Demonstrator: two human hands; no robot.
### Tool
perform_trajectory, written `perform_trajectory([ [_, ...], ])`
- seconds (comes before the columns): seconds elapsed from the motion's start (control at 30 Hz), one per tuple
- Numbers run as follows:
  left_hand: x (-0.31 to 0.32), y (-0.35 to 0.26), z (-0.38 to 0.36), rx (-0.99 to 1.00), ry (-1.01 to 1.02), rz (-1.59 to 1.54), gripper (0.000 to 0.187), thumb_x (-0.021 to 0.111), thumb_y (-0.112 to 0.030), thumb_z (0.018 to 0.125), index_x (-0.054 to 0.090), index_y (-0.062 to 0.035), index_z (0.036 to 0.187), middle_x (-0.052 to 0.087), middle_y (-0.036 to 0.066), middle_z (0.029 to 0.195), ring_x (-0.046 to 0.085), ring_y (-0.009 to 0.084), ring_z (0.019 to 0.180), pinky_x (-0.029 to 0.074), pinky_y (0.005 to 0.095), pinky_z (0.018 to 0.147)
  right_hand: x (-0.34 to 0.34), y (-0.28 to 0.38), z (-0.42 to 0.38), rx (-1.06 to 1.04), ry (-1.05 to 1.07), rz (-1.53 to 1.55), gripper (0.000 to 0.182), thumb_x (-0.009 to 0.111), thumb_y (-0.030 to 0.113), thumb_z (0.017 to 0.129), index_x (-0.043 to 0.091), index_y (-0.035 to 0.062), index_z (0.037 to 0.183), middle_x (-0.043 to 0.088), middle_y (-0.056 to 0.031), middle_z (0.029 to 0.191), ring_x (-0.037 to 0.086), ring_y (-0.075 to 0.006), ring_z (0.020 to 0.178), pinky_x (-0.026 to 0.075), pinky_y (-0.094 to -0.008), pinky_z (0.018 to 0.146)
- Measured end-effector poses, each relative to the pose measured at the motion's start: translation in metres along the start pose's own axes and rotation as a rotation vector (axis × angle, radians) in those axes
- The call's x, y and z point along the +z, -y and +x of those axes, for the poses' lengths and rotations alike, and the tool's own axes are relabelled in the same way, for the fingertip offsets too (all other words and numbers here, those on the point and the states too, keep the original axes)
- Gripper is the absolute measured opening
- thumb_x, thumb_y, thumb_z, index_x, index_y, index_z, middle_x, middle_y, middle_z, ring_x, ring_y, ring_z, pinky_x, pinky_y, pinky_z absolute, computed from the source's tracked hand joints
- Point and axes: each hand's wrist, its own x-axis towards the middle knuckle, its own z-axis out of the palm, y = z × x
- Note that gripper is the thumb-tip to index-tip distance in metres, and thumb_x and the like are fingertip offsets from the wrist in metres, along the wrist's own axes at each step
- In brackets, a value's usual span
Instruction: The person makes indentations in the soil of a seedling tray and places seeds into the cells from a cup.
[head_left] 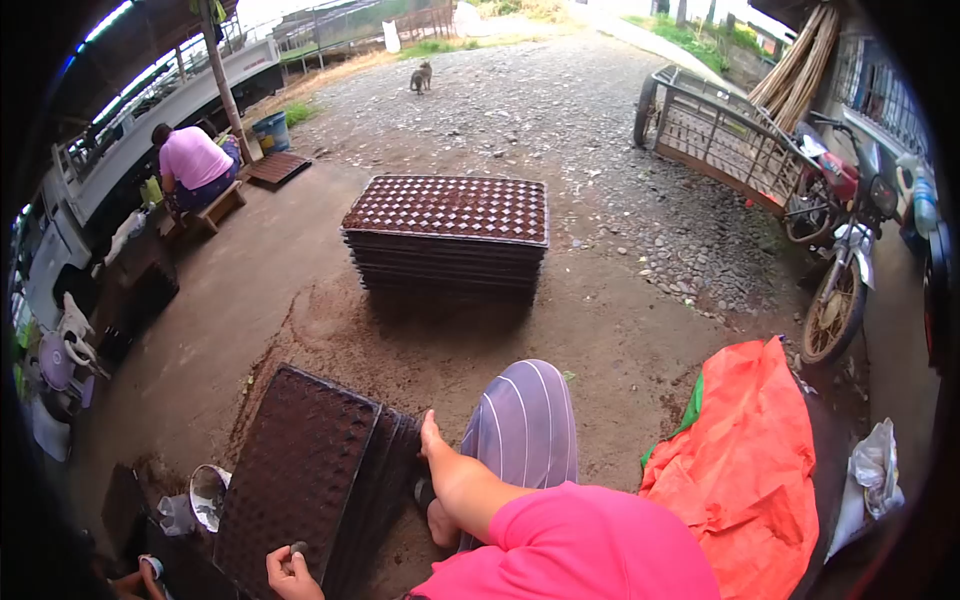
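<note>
Currently, a small round lump (299,547) is pinched between thumb and fingers of the left hand (288,576), over the near end of the soil-filled tray (300,450). That stack's right edge is met by the right hand (431,438); its finger closure cannot be told. Soil-strewn floor (318,335) separates it from the farther tray stack (447,212).

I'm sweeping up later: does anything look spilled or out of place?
Yes: dark, soil-like crumbs lie scattered on the floor between the near tray stack and far tray stack, outside any tray, so seemingly spilled.
</note>
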Motion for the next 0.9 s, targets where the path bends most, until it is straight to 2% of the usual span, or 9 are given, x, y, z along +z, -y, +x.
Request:
perform_trajectory([
  [0.23, 0.003, 0.022, 0.006, -0.109, 0.05, -0.142, 0.018, 0.07, 0.001, 0.093, 0.069, 0.0046, 0.11, 0.077, 0.015, 0.102, 0.074, 0.0223, 0.091, 0.058, 0.0313, 0.08, -0.016, -0.009, -0.003, -0.02, 0.017, 0.001, 0.084, 0.033, 0.081, 0.097, 0.05, 0.0094, 0.136, 0.053, -0.0122, 0.124, 0.052, -0.0341, 0.108, 0.044, -0.0577, 0.091],
  [0.53, -0.007, 0.024, 0.01, -0.179, 0.049, -0.266, 0.016, 0.069, 0.001, 0.094, 0.068, 0.0043, 0.109, 0.077, 0.016, 0.104, 0.074, 0.0231, 0.093, 0.059, 0.0318, 0.083, -0.026, -0.037, -0.002, -0.027, 0.036, -0.038, 0.082, 0.032, 0.083, 0.096, 0.053, 0.0109, 0.13, 0.055, -0.0097, 0.113, 0.053, -0.0305, 0.097, 0.046, -0.054, 0.084],
  [0.73, -0.005, 0.024, 0.007, -0.189, 0.053, -0.199, 0.017, 0.069, 0.002, 0.094, 0.067, 0.0043, 0.11, 0.078, 0.016, 0.104, 0.075, 0.0229, 0.094, 0.059, 0.0314, 0.084, -0.027, -0.045, 0.003, -0.043, 0.057, -0.063, 0.081, 0.032, 0.084, 0.095, 0.055, 0.012, 0.126, 0.056, -0.0081, 0.105, 0.054, -0.0281, 0.09, 0.047, -0.0515, 0.08],
  [0.8, -0.005, 0.025, 0.005, -0.19, 0.055, -0.209, 0.017, 0.069, 0.002, 0.094, 0.067, 0.0042, 0.111, 0.077, 0.016, 0.104, 0.075, 0.0228, 0.095, 0.059, 0.0315, 0.085, -0.026, -0.045, -0.001, -0.026, 0.06, -0.051, 0.077, 0.032, 0.085, 0.094, 0.054, 0.0149, 0.116, 0.046, -0.0043, 0.096, 0.043, -0.0233, 0.08, 0.043, -0.0453, 0.074],
  [0.83, -0.004, 0.026, 0.005, -0.189, 0.057, -0.222, 0.018, 0.069, 0.002, 0.094, 0.067, 0.0041, 0.111, 0.077, 0.016, 0.104, 0.075, 0.0228, 0.096, 0.059, 0.0317, 0.085, -0.026, -0.043, -0.004, -0.013, 0.062, -0.038, 0.073, 0.033, 0.087, 0.093, 0.052, 0.0178, 0.106, 0.035, -0.0005, 0.086, 0.033, -0.0184, 0.071, 0.038, -0.0392, 0.067],
  [0.9, 0.0, 0.036, 0.003, -0.164, 0.045, -0.273, 0.017, 0.069, 0.002, 0.094, 0.067, 0.0037, 0.11, 0.077, 0.016, 0.104, 0.074, 0.0219, 0.091, 0.058, 0.0306, 0.081, -0.026, -0.041, -0.013, -0.007, 0.063, -0.031, 0.073, 0.033, 0.087, 0.093, 0.053, 0.0178, 0.108, 0.038, 0.0, 0.085, 0.035, -0.0187, 0.07, 0.039, -0.0399, 0.067],
])
